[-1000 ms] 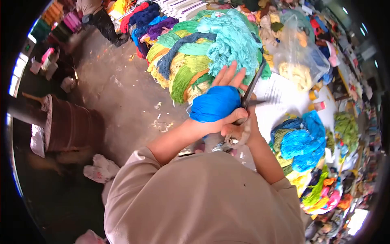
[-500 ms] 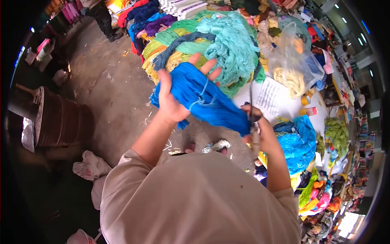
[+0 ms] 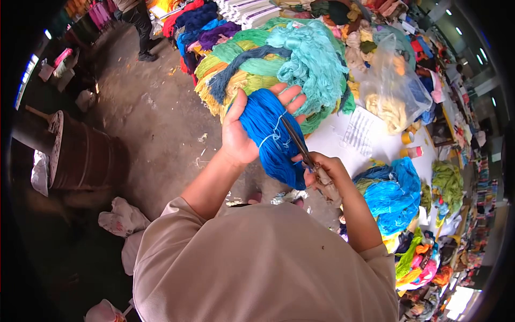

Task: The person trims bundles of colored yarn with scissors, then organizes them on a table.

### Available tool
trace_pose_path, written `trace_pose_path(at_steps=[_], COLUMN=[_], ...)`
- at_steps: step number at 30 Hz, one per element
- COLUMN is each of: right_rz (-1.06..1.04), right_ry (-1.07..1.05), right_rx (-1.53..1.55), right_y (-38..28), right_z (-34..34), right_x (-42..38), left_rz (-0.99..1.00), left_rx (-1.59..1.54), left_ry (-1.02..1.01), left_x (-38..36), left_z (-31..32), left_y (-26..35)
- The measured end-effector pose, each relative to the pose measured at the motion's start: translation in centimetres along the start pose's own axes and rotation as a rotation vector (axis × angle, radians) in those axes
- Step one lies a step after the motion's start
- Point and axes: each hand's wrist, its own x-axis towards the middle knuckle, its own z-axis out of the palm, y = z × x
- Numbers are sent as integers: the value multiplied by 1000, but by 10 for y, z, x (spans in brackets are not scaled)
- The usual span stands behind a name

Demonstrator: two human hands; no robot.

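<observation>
A skein of bright blue yarn (image 3: 271,115) lies across the palm of my left hand (image 3: 241,137), with the thumb on one side and the fingertips showing past the other. A pale blue tie thread (image 3: 275,134) is wound around the middle of the skein. My right hand (image 3: 328,167) is closed on a pair of scissors (image 3: 299,140), whose handles look wrapped in cloth. The long dark blades point up and left over the skein, close to the tie thread. The lower end of the skein hangs near my right fingers.
A big heap of green and yellow yarn (image 3: 230,70), topped with pale aqua yarn (image 3: 308,53), is ahead. A printed sheet (image 3: 359,131) and a clear plastic bag (image 3: 394,80) lie on the white table (image 3: 327,134). A rusty drum (image 3: 86,153) stands left; a person (image 3: 142,27) is behind.
The skein is held more upright, its lower end swung in from the right. My right hand has moved left, bringing the scissors over the skein by the tie thread.
</observation>
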Motion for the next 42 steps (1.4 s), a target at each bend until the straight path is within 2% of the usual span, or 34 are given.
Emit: trace_pose_path(at_steps=[2, 5, 9, 11, 12, 14, 15, 16, 18, 19, 21, 22, 24, 26, 28, 29, 30, 31, 32, 33, 35, 36, 37, 39, 40, 41, 42], right_rz=[16, -42, -11, -100, -256, -793, -682, -869, -988, -1003, -837, -857, -586, -45, -156, -46, -234, -417, -693, -770, -1036, -780, -881, -669, -692, -790, -825], right_ry=[65, 77, 94, 197, 178, 289, 265, 254, 213, 271, 305, 398, 423, 383, 484, 464, 512, 566, 508, 496, 312, 339, 346, 215, 361, 418, 384], right_rx=[16, -43, -32, 128, 41, -403, -356, -334, -1027, -1087, -955, -890, -792, -755, -767, -497, -499, -494, -509, -417, -45, 220, 22, 103, 237, -46, -16], right_y=[-2, 0, -3, -1, 2, -1, -5, -8, -30, -21, 10, 36, 82, 113, 134, 130, 131, 121, 97, 72, 49, 28, 25, 10, 23, 26, 27], right_z=[3, 3, 5, 9, 7, 18, 24, 35, 22, 21, 8, -1, -27, -54, -61, -67, -67, -53, -42, -28, -7, 12, 16, 24, 13, 2, -8], right_x=[0, 0, -6, -5, -5, 4, 1, 13, 14, 16, 8, 4, -18, -36, -44, -46, -43, -37, -29, -24, 1, -4, 9, -3, 8, 1, -6], left_rz=[-17, -33, -16, -11, -14, -56, -68, -78, -117, -83, 37, 99, 224, 296, 254, 219, 226, 139, 52, 332, 390, 419, 423, 488, 514, 618, 717], left_rx=[8, -5, 25, -8, -10, 1, 51, 92, 84, 117, 209, 246, 293, 425, 755, 922, 1221, 1427, 1635, 1728, 1952, 2057, 2058, 2313, 2408, 2533, 2651], left_ry=[11, 28, 31, 72, 76, 63, 55, 64, 94, 107, 127, 105, 80, 115, 67, 25, -127, -177, -235, -433, -551, -573, -572, -534, -623, -698, -779], left_x=[0, -1, -2, -2, -3, -3, -2, -2, -4, -3, -1, -2, -4, -7, -11, -12, -12, -14, -12, -3, 2, 6, 8, 17, 16, 17, 17], left_z=[0, -4, -9, -12, -14, -17, -17, -19, -22, -22, -15, -17, -21, -18, -18, -15, -15, 3, 21, 8, 27, 30, 28, 22, 28, 9, -12], left_y=[-2, -5, -9, -12, -14, -18, -22, -26, -30, -27, -12, -1, 23, 29, 19, 11, 9, 6, 2, -17, -33, -41, -43, -37, -22, -11, 0])
